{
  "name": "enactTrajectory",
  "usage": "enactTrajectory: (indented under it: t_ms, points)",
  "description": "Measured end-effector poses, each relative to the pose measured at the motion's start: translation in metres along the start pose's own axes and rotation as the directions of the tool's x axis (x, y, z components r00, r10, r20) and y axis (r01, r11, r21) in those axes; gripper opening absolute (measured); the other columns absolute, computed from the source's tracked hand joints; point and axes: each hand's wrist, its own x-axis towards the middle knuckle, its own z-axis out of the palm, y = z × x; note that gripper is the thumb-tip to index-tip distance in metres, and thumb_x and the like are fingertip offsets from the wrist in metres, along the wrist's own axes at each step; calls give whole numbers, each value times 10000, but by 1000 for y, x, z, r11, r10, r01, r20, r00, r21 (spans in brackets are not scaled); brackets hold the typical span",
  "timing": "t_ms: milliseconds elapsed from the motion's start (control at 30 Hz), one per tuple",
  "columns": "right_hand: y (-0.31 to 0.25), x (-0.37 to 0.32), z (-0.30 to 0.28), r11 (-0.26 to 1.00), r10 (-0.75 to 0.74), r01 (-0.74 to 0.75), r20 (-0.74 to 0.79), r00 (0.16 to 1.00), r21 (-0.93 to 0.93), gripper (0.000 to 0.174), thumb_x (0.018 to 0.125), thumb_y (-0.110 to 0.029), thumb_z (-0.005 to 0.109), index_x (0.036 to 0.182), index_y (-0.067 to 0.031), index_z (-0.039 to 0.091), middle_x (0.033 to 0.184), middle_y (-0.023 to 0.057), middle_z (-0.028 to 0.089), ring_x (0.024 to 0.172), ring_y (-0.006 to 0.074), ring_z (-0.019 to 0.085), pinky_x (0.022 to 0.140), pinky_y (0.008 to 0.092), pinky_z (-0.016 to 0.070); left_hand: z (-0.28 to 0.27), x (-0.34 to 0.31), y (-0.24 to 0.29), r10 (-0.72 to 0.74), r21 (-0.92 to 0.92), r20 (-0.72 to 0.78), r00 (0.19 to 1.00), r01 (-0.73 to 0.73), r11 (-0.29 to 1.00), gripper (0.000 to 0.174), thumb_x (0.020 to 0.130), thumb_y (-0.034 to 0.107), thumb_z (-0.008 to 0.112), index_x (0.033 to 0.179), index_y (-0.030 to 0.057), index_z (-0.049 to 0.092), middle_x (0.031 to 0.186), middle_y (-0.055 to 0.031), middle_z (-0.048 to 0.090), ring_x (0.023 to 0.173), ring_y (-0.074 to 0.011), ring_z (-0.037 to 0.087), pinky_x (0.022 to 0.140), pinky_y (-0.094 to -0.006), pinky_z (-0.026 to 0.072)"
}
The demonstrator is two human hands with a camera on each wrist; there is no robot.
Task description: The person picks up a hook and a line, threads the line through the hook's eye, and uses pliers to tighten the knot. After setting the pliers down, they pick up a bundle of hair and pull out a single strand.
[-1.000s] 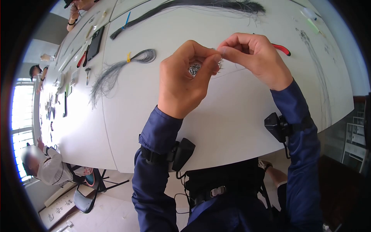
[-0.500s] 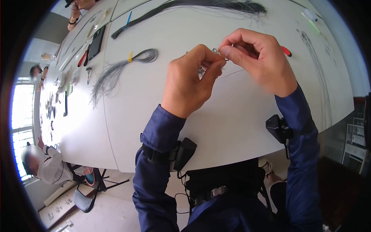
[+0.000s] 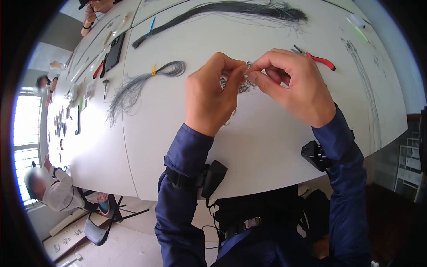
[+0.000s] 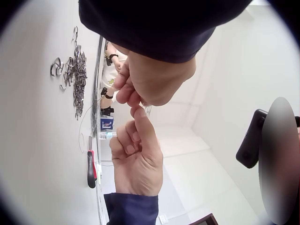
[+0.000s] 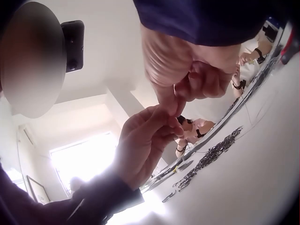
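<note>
White table [image 3: 149,133] — metal pieces [image 4: 78,79] part-hidden only from head; left hand [image 3: 211,95], right hand [image 3: 296,84] pinch unclear item [image 3: 247,72].

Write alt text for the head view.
The left hand and right hand hover, fingertips close, above small metal pieces on a white table; anything pinched is indistinct. Red pliers lie beyond the right hand, yellow-tied wires leftward.

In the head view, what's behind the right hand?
Partly visible past the right hand: red-handled pliers and a pile of small metal pieces. Whatever lies directly behind it is covered there.
</note>
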Motion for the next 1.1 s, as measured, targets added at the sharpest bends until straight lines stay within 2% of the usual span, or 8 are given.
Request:
enactTrajectory:
  t_ms: [67,167,267,467,567,867,967,1100]
  points:
    - [5,1,1,974,-199,188,-78,977,-130,128,877,-123,715,942,-18,683,608,19,448,559,95,424,527,274,367,-5,1,4,-63,44,112,992,58,997,47,942,-20,651,923,-43,614,820,-66,679,767,-113,643,732,-254,533]
    - [3,1,-7,1000,-14,14,-19,1000,5,140,904,-145,709,943,-13,683,644,0,515,591,73,463,552,270,394,-3,0,5,-33,-44,147,989,40,998,40,940,-29,648,928,-43,612,835,-74,685,766,-117,644,732,-259,536]
    - [16,6,-7,949,55,-61,29,998,310,185,927,-188,711,961,-7,695,723,-14,607,661,53,518,611,249,433,-1,-2,-1,107,-97,91,990,-98,990,59,913,11,685,912,-11,630,764,-76,703,717,-135,701,664,-251,546]
    - [12,7,-15,840,217,-262,149,965,476,236,920,-220,734,1012,-3,722,810,-1,662,761,40,557,698,207,456,2,-4,7,105,-241,18,994,-98,966,61,918,-15,678,914,-33,619,818,-85,701,723,-127,680,690,-266,563]
    - [21,6,-5,827,181,-222,129,975,516,241,916,-217,738,1015,2,722,765,-14,644,707,30,529,646,198,424,2,-3,7,118,-251,-19,993,-119,961,64,917,-21,679,906,-35,617,820,-85,702,732,-117,670,687,-264,561]
    - [-2,0,1,969,147,-141,-15,989,204,122,875,-148,733,911,-32,741,541,-61,322,512,38,322,480,246,268,0,-1,4,6,-215,-84,996,-24,976,60,959,-21,633,985,-71,612,868,-115,692,799,-136,666,766,-267,558]
    - [-8,0,-1,986,135,-131,-35,990,100,114,864,-138,733,909,-33,734,543,-10,384,521,65,368,494,258,308,-1,0,5,-5,-219,-88,996,-15,976,74,966,-13,626,1003,-77,616,861,-109,691,804,-138,673,774,-273,566]
    - [-5,-3,6,988,-123,108,-130,984,-113,88,863,-107,720,910,-35,703,651,51,521,557,151,465,534,293,392,0,1,1,51,-98,-104,993,-61,993,52,948,-11,639,975,-54,626,848,-102,702,785,-145,687,744,-270,562]
